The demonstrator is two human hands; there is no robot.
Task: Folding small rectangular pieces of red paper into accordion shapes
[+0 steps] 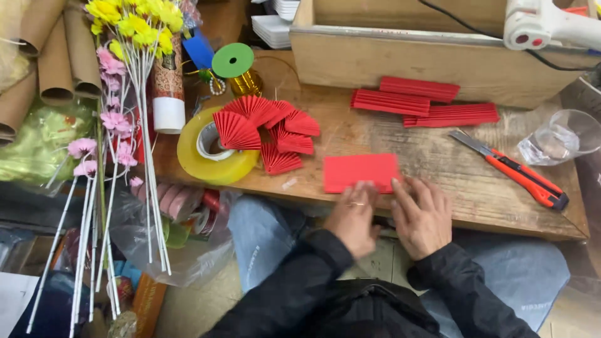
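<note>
Hands on red paper

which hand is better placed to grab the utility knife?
Right. The right hand lies on the side of the red utility knife, with bare table between; the left hand would have to cross over it.

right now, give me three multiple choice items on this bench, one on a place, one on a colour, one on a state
1. Where does the knife lie?
A. right of the red sheet
B. on the tape roll
C. in the wooden box

2. What colour are the folded fans?
A. yellow
B. red
C. green

3. What are the left hand and right hand doing?
A. gripping the knife
B. lifted clear of the bench
C. resting at the sheet's near edge

Key: 1 A, it lies on the bench toward the right end. 2 B, all the pleated fans are red. 3 C, the fingertips meet the sheet's near edge.
</note>
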